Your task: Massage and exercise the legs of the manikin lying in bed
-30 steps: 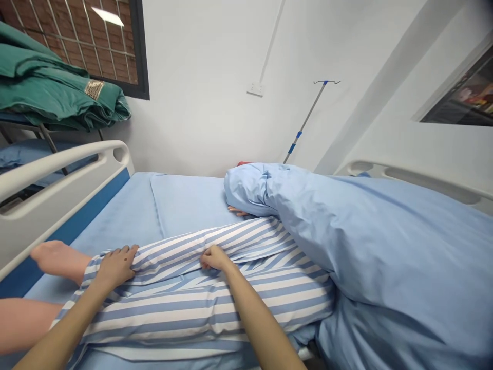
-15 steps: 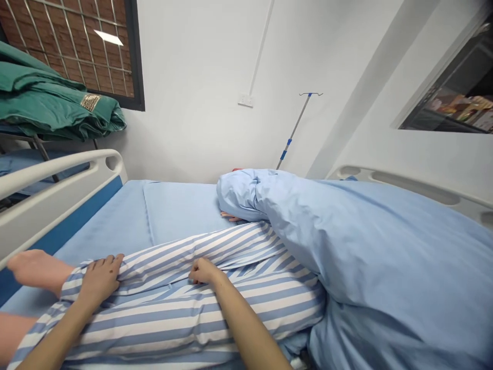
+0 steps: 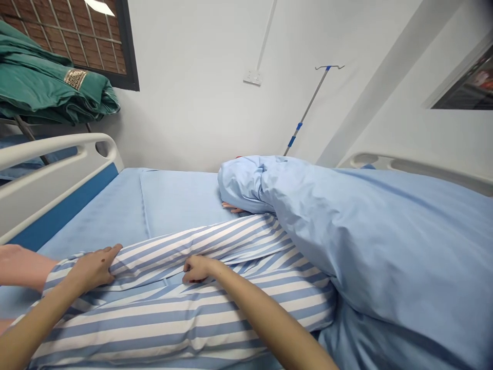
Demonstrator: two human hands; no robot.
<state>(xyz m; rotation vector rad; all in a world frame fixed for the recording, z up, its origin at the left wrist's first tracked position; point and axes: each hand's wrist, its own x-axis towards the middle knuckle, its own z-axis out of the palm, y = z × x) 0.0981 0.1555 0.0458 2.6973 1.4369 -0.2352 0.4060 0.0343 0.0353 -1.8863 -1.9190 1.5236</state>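
Note:
Blue-and-white striped trousers cover the legs of a figure lying on the bed; I cannot tell whether it is a person or a manikin. My left hand is wrapped over the far trouser leg near the ankle, thumb on the near side and fingers over the top. Between the two legs, beside the far knee, my right hand is curled against the striped cloth, its fingertips partly hidden. A bare lower leg emerges at the left. Light blue bedding covers the upper body, with fingers showing below its edge.
A pale bed end board with a blue panel stands at the left, a side rail at the back right. A drip pole rises behind the bed. Folded green bedding lies below the barred window.
My left hand has closed more around the far lower leg. My right hand keeps its curled hold between the legs. The view has shifted, so the bare foot is now cut off at the left.

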